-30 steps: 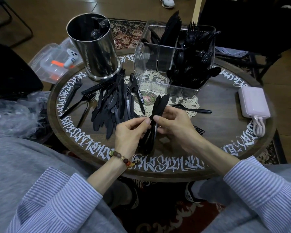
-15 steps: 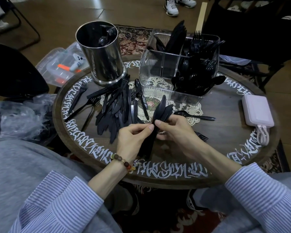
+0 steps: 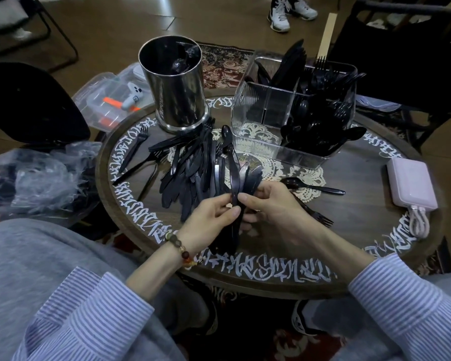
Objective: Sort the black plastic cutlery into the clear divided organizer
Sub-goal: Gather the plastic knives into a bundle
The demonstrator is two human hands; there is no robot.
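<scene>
I sit at a round table (image 3: 362, 204). Both my hands hold one bundle of black knives (image 3: 242, 183), blades fanned away from me. My left hand (image 3: 208, 222) pinches a single knife with curled fingers; my right hand (image 3: 274, 207) wraps the rest. A second ago the bundle was tighter; now it splays, so I judge I am squaring it for the organizer (image 3: 248, 121) beyond, where knives, forks and spoons already stand. A loose pile (image 3: 190, 168) lies left.
</scene>
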